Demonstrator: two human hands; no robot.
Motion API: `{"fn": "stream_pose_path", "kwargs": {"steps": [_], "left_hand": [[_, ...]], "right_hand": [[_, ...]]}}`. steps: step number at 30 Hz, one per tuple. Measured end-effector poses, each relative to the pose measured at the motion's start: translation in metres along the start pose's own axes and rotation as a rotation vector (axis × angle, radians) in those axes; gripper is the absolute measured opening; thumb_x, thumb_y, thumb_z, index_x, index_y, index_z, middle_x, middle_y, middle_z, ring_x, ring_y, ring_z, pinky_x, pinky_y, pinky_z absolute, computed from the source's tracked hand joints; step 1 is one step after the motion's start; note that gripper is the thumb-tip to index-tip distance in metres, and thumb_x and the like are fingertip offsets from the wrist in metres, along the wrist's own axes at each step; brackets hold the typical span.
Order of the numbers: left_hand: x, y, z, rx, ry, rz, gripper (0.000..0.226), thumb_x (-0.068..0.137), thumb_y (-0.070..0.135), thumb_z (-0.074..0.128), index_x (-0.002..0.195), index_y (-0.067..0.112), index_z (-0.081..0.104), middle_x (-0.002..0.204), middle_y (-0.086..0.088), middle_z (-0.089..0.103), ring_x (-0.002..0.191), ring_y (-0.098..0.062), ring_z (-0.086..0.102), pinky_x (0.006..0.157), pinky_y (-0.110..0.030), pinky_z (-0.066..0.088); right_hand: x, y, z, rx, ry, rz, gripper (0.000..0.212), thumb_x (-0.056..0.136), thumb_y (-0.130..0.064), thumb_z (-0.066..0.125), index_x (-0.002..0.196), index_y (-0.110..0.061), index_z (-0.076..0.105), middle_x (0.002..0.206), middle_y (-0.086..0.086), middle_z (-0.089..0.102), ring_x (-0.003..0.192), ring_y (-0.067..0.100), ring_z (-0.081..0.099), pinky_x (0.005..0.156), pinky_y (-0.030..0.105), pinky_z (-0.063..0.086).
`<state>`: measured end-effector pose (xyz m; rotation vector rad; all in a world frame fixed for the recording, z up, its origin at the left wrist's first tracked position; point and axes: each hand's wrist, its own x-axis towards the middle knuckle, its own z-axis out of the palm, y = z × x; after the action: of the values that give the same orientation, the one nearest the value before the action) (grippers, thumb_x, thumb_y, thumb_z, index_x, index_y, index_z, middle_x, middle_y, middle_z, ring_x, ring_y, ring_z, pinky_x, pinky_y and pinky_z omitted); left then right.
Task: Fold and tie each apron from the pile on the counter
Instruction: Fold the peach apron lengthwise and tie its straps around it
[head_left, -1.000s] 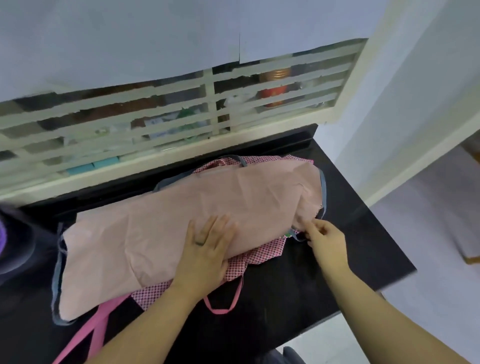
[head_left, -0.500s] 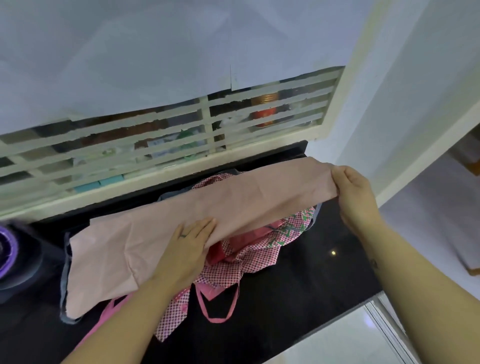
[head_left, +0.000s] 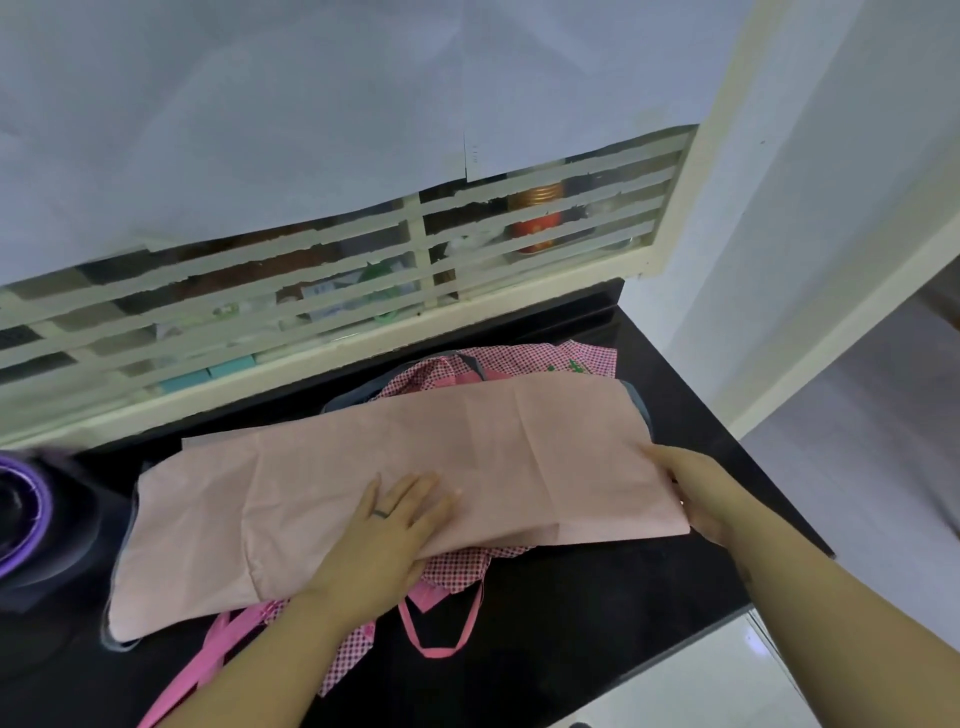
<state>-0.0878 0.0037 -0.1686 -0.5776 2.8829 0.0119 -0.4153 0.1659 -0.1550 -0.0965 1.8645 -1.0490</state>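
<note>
Black glossy counter (head_left: 597, 649) fills the lower half of the view, backed at 12 o'clock by a cream slatted grille (head_left: 415, 260). The grille's upper part is covered by pale paper sheets (head_left: 311, 130). Behind the slats, toward 1 o'clock, stands a jar (head_left: 537, 218) with an orange lid; the other items there are too blurred to name. A white wall (head_left: 831, 208) rises at 3 o'clock, and light floor (head_left: 701, 686) shows past the counter's edge at 5 o'clock.

At the centre lies the pink apron (head_left: 519, 457), folded into a long band that runs from 8 o'clock to 3 o'clock across the counter. Grey-blue trim (head_left: 641, 405) peeks out at its right end. It rests on top of a checked apron (head_left: 457, 569), whose red-and-white cloth sticks out at 12 o'clock and again at 6 o'clock. A pink strap loop (head_left: 441, 647) trails onto the counter at 6 o'clock.

The left hand (head_left: 395, 525), wearing a ring (head_left: 382, 513), lies flat with fingers spread on the middle of the pink apron, pressing it down. The right hand (head_left: 696, 493) grips the band's right end at 3 o'clock, with its fingers hidden under the cloth.

A purple-rimmed object (head_left: 31, 519) sits at 9 o'clock, just beside the apron's left end, partly cut off and blurred.
</note>
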Motion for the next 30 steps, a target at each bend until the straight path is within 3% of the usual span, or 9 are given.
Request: {"fn": "stream_pose_path", "kwargs": {"steps": [3,8,11,14,17,19,25,28,30], "left_hand": [[0.000,-0.001,0.005,-0.006,-0.003,0.010,0.118,0.062,0.027,0.078,0.151,0.031,0.002,0.144,-0.003,0.047,0.127,-0.022,0.051,0.103,-0.051,0.039],[-0.005,-0.006,0.008,-0.004,-0.009,0.046,0.078,0.076,0.028,0.042,0.149,0.034,0.016,0.146,0.000,0.044,0.129,-0.019,0.046,0.108,-0.044,0.022],[-0.005,-0.007,0.005,-0.018,-0.016,0.066,0.082,0.076,0.029,0.040,0.150,0.035,0.006,0.145,0.001,0.046,0.128,-0.019,0.049,0.108,-0.042,0.021],[-0.007,-0.007,0.008,-0.026,0.023,0.120,0.083,0.076,0.030,0.041,0.151,0.033,0.006,0.145,0.002,0.043,0.129,-0.019,0.046,0.108,-0.043,0.021],[-0.010,-0.003,0.007,-0.033,0.055,0.159,0.083,0.078,0.030,0.045,0.152,0.032,0.008,0.148,0.001,0.036,0.132,-0.019,0.037,0.109,-0.045,0.020],[-0.011,0.000,0.004,-0.040,0.068,0.161,0.084,0.077,0.029,0.045,0.152,0.031,0.007,0.148,0.001,0.036,0.133,-0.019,0.035,0.110,-0.045,0.019],[-0.020,-0.007,0.004,-0.062,0.068,0.119,0.083,0.078,0.028,0.046,0.151,0.034,0.009,0.145,0.003,0.042,0.130,-0.017,0.037,0.111,-0.042,0.020],[-0.026,-0.004,0.000,-0.053,0.047,0.124,0.073,0.077,0.029,0.045,0.148,0.034,0.027,0.142,0.003,0.046,0.128,-0.016,0.039,0.110,-0.040,0.022],[-0.026,0.000,-0.002,-0.054,0.055,0.126,0.073,0.078,0.028,0.042,0.148,0.036,0.026,0.141,0.003,0.049,0.126,-0.016,0.040,0.109,-0.040,0.023]], "right_hand": [[0.007,-0.017,0.007,0.050,0.025,-0.027,0.041,0.086,-0.037,0.065,0.116,-0.009,0.063,0.112,0.008,0.066,0.102,0.028,0.062,0.093,0.043,0.050],[0.018,-0.039,0.016,-0.055,0.190,-0.093,0.035,0.088,-0.034,0.063,0.092,0.001,0.063,0.089,0.012,0.062,0.084,0.028,0.059,0.076,0.037,0.049],[0.018,-0.055,0.011,-0.211,0.401,-0.214,0.034,0.092,-0.021,0.054,0.079,0.010,0.063,0.075,0.019,0.061,0.073,0.034,0.059,0.071,0.036,0.051],[0.006,-0.087,0.012,-0.446,0.534,-0.482,0.029,0.094,-0.011,0.047,0.073,0.003,0.062,0.065,0.012,0.055,0.067,0.027,0.051,0.058,0.027,0.036],[0.001,-0.114,0.024,-0.580,0.486,-0.845,0.022,0.092,-0.009,0.052,0.104,-0.002,0.070,0.114,0.009,0.062,0.105,0.022,0.056,0.088,0.025,0.039],[0.006,-0.116,0.028,-0.752,0.402,-0.928,0.026,0.091,-0.010,0.055,0.113,-0.005,0.068,0.135,0.008,0.054,0.125,0.023,0.048,0.102,0.026,0.032],[-0.011,-0.137,0.040,-0.859,0.407,-1.313,0.014,0.082,-0.009,0.061,0.080,-0.006,0.074,0.103,0.009,0.070,0.129,0.039,0.043,0.109,0.054,0.032],[-0.020,-0.154,0.049,-0.796,0.264,-1.143,0.017,0.084,-0.015,0.056,0.078,-0.009,0.071,0.090,0.004,0.072,0.110,0.030,0.057,0.104,0.050,0.039],[-0.020,-0.155,0.048,-0.920,0.259,-1.004,0.020,0.084,-0.023,0.054,0.080,-0.015,0.072,0.097,0.005,0.072,0.120,0.031,0.051,0.110,0.049,0.033]]}}
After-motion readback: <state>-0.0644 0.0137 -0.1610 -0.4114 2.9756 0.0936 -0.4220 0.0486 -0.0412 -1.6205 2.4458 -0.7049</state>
